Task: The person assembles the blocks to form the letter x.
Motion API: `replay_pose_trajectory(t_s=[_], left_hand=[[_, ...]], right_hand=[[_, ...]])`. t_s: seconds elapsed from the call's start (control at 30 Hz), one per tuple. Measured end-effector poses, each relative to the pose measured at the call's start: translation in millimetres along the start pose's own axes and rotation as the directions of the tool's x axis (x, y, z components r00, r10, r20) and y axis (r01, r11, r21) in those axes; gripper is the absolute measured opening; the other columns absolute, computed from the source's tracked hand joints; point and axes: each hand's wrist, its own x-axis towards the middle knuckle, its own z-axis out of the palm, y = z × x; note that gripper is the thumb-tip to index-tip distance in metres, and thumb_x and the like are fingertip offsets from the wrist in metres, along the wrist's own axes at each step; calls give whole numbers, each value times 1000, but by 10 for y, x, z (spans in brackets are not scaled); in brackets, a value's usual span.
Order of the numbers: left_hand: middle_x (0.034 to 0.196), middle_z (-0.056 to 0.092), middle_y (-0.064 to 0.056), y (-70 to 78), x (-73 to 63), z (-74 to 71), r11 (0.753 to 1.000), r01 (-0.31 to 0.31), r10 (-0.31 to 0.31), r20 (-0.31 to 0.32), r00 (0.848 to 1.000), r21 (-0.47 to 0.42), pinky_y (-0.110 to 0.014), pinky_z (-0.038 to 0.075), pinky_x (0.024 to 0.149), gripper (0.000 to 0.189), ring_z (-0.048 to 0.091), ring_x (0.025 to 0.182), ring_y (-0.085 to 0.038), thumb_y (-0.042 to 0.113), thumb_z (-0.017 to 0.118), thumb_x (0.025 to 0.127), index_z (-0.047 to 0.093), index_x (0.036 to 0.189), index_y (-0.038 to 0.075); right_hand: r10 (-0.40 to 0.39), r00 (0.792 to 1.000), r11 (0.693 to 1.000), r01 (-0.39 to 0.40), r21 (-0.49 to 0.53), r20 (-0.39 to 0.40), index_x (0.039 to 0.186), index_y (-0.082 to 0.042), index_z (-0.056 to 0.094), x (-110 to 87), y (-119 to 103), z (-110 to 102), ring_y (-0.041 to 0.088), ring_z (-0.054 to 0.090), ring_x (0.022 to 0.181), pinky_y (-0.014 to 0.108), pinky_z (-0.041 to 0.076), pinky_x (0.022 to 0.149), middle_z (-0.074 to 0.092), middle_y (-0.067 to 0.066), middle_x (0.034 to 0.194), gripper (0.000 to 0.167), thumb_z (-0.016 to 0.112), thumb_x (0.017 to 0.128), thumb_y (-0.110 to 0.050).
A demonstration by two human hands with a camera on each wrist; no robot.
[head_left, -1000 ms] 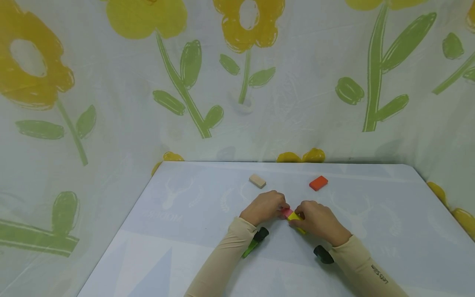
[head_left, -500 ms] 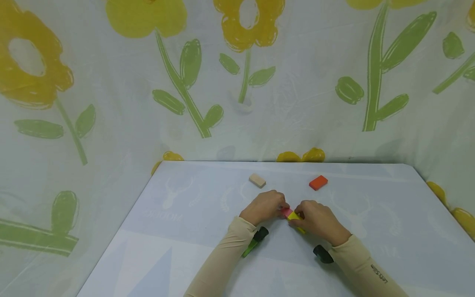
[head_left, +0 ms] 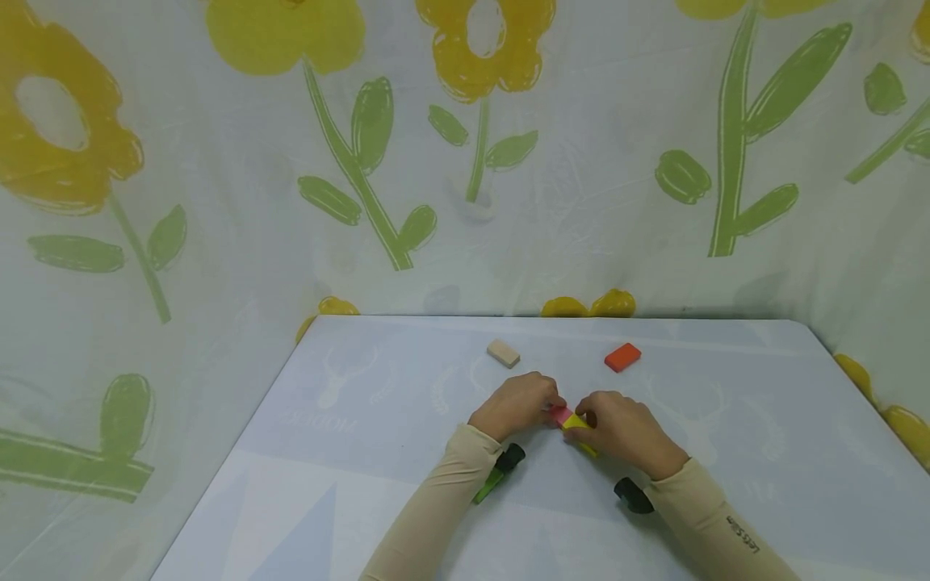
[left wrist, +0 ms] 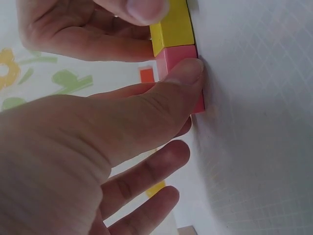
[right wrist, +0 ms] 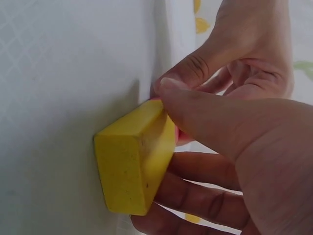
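Observation:
Near the middle of the table my left hand (head_left: 517, 405) pinches a pink block (left wrist: 177, 56) between thumb and fingers. Beside it, my right hand (head_left: 630, 429) pinches a yellow block (right wrist: 128, 166), thumb on one long side and fingers on the other. The two blocks lie end to end on the tabletop, touching in the left wrist view. In the right wrist view the pink block is mostly hidden behind the yellow one and the fingers. The left hand's two outer fingers stand away from the pink block.
A beige block (head_left: 504, 353) and an orange-red block (head_left: 622, 357) lie farther back on the white table (head_left: 407, 347). Under the left wrist is a green strip with a black piece (head_left: 511, 457); another black piece (head_left: 634, 495) is by the right wrist. A flowered curtain (head_left: 581, 202) hangs behind.

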Motion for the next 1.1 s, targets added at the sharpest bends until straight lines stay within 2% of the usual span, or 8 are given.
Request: replay_pose_trajectory(t_s=[0.53, 0.8, 1.1], left_hand=[[105, 76, 8, -5, 4, 11, 1000, 3, -3, 2, 1000, -13, -16, 53, 87, 26, 66, 96, -5, 27, 82, 89, 82, 114, 21], [105, 77, 7, 7, 3, 3, 1000, 13, -13, 9, 1000, -23, -16, 54, 88, 26, 66, 95, -6, 27, 81, 90, 81, 116, 20], [106, 77, 5, 15, -2, -7, 996, 44, -43, 24, 999, -80, -15, 54, 87, 29, 66, 94, -7, 25, 81, 90, 81, 117, 18]], right_hand=[[-35, 999, 997, 36, 62, -12, 114, -5, 76, -4, 48, -73, 14, 54, 71, 29, 47, 62, 64, -1, 82, 33, 80, 91, -27], [-82, 996, 992, 85, 94, -34, 114, -6, 77, 9, 105, -84, 13, 56, 74, 26, 49, 65, 65, -2, 83, 26, 78, 92, -20], [-108, 994, 985, 110, 134, -28, 115, -7, 79, 33, 164, -65, 11, 56, 77, 23, 49, 65, 66, -3, 86, 26, 78, 92, -18]])
